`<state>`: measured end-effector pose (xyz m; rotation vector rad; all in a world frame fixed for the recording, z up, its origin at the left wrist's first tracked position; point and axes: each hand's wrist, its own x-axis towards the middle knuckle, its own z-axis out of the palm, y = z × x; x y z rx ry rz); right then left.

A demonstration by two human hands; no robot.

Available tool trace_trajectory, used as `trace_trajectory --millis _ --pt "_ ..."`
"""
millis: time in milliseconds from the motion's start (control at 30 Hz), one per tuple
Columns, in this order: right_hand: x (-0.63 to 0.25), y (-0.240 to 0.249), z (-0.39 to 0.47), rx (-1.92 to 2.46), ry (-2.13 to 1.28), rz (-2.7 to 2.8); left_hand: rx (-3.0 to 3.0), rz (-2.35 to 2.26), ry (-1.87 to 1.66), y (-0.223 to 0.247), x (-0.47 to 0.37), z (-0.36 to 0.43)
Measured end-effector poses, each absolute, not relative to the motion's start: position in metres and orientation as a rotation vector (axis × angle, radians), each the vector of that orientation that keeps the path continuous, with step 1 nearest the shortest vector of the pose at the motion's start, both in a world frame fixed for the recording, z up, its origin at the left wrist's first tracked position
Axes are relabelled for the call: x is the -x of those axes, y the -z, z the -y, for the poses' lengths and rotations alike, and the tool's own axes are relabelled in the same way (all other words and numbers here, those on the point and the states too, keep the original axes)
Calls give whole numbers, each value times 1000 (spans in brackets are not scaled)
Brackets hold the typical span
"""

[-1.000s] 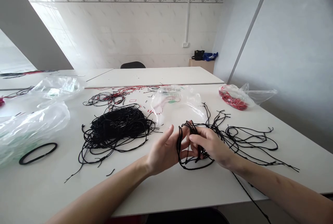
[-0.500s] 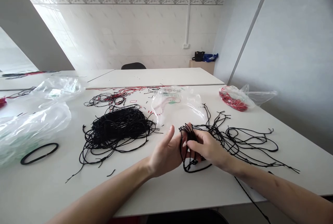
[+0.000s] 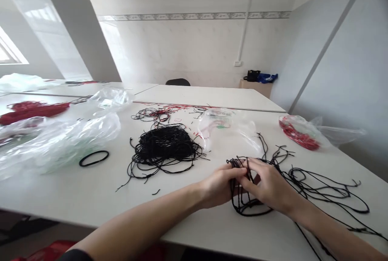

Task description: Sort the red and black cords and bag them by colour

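Observation:
Near the table's front edge, my left hand is closed on a looped bunch of black cords, its thumb laid over them. My right hand pinches the same bunch from the right, fingertips close to the left thumb. Loops hang below both hands toward the tabletop. Loose black cords with knotted ends spread to the right, partly behind my right hand and forearm. A large pile of black cords lies left of my hands.
On the white table lie a black ring, clear plastic bags, a flat clear bag, red cords at left and a bag of red cords at right. A chair stands behind.
The view has swung left, showing more red cord there. My left thumb, raised before, now presses onto the black cords. My right fingers have shifted on the bunch.

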<state>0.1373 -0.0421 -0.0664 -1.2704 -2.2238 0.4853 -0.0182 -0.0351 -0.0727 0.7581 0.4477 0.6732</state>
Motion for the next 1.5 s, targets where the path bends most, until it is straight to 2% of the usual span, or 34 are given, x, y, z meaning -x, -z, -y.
trace_trajectory --millis 100,167,233,367,500,567,667,767,867,967,1133,1233,1300,1500 --pt "-139 50 38 1325 -51 2392 -692 -380 -611 75 21 35" --pt "-136 32 36 1373 80 2434 -678 -331 -629 75 23 36" --pt "-131 10 32 1409 -18 2473 -691 -266 -672 74 24 38" --pt "-112 -35 11 1355 -476 2724 -692 -252 -768 72 26 40" --pt "-69 -59 -28 1174 -470 2972 -803 -491 -1165 75 27 36" --pt "-35 -62 -45 1107 -477 3018 -851 -625 -1365 76 27 34" --pt "25 -57 -61 1036 -619 2968 -803 -704 -1384 79 26 33" --pt "77 -36 -63 1049 -330 2912 -748 -718 -1240 83 24 34" --pt "108 -12 -58 1065 -237 2932 -773 -727 -1153 86 26 33" --pt "119 -10 -57 1061 -156 2899 -807 -712 -1133 85 30 32" --pt "113 -73 -73 1025 -156 2705 -756 -715 -1088 82 31 32" --pt "101 -119 -80 900 -510 2380 -757 -709 -1053 83 30 32" --pt "92 -144 -78 872 -616 2249 -759 -711 -1045 84 30 31" --pt "61 -191 -62 727 -239 1964 -773 -697 -1039 85 30 31"
